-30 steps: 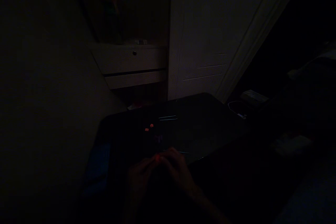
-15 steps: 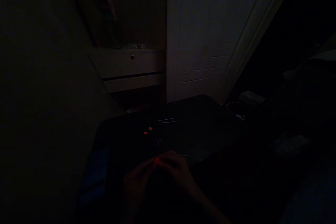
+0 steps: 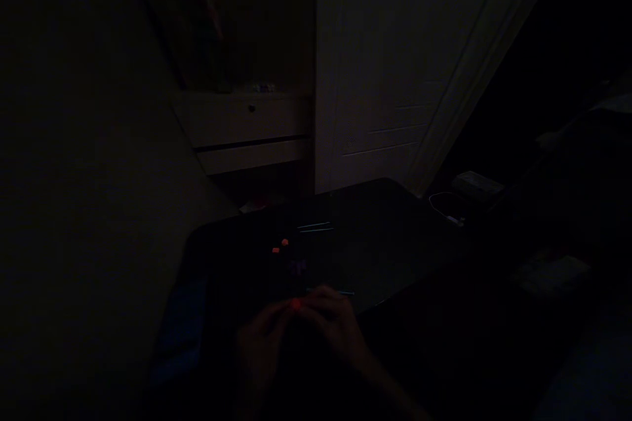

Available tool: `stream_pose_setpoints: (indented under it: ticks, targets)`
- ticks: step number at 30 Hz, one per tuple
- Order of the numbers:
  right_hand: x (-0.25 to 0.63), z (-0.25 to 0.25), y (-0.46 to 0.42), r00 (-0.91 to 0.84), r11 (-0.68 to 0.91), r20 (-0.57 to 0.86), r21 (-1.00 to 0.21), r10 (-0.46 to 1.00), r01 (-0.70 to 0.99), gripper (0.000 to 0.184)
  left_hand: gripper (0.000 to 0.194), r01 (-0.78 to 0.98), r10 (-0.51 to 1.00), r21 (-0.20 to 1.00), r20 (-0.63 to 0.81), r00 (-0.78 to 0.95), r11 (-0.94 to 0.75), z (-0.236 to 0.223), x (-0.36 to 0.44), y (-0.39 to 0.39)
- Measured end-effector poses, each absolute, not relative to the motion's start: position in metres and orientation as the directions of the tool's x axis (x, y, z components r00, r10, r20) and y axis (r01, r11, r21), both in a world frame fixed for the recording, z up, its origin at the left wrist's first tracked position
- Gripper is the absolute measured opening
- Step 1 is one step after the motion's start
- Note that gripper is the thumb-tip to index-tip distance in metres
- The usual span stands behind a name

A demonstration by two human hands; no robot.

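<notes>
The scene is very dark. Over the near part of a dark table (image 3: pixel 375 237), my left hand (image 3: pixel 261 339) and my right hand (image 3: pixel 336 322) meet at the fingertips. Between them they pinch a small glowing red piece (image 3: pixel 295 304), its exact kind too dim to make out. Just beyond the fingers lies a small purple piece (image 3: pixel 297 267). Farther off are two small orange pieces, one flat (image 3: pixel 275 250) and one rounder (image 3: pixel 285 243). A thin rod (image 3: pixel 345 293) shows partly behind my right hand.
Two thin pale rods (image 3: pixel 316 227) lie toward the table's far side. A bluish flat surface (image 3: pixel 180 322) is at the left. Behind the table stand a drawer unit (image 3: pixel 237 125) and a pale door panel (image 3: pixel 375 66). A box (image 3: pixel 476 185) and white cable (image 3: pixel 439 196) are at right.
The picture is darker and the view has shifted slightly. Both hands stay together around the red piece, with the right fingers slightly moved, so more of the nearby rod shows.
</notes>
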State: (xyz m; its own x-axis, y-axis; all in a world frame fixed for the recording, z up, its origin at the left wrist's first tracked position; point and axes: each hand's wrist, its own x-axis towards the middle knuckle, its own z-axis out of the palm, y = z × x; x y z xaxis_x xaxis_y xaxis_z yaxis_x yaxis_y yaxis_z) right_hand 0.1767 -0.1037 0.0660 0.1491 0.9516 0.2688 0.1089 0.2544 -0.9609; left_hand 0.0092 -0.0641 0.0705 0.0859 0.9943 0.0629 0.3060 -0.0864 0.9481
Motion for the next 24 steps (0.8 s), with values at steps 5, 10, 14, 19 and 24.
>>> stream_pose_setpoints:
  ticks: [5,10,14,19,24]
  targets:
    - [0.175,0.06,-0.102,0.136,0.273,0.29,-0.953,0.947,0.132,0.031,0.041,0.187,0.989,0.982,-0.005,0.146,-0.023,0.073,0.005,-0.061]
    - [0.171,0.049,-0.104,0.109,0.358,0.389,-0.905,0.915,0.229,0.033,0.039,0.141,0.983,0.99,-0.026,0.183,0.0,0.075,0.005,-0.059]
    - [0.171,0.045,-0.104,0.136,0.399,0.449,-0.872,0.883,0.283,0.03,0.039,0.132,0.984,0.991,-0.035,0.172,0.012,0.075,0.007,-0.058]
    - [0.179,0.046,-0.102,0.046,0.457,0.505,-0.812,0.862,0.362,0.029,0.04,0.127,0.983,0.991,-0.07,0.171,0.049,0.076,0.008,-0.059]
    - [0.183,0.044,-0.102,0.019,0.525,0.588,-0.735,0.808,0.429,0.026,0.035,0.151,0.966,0.988,-0.016,0.26,-0.025,0.081,0.006,-0.059]
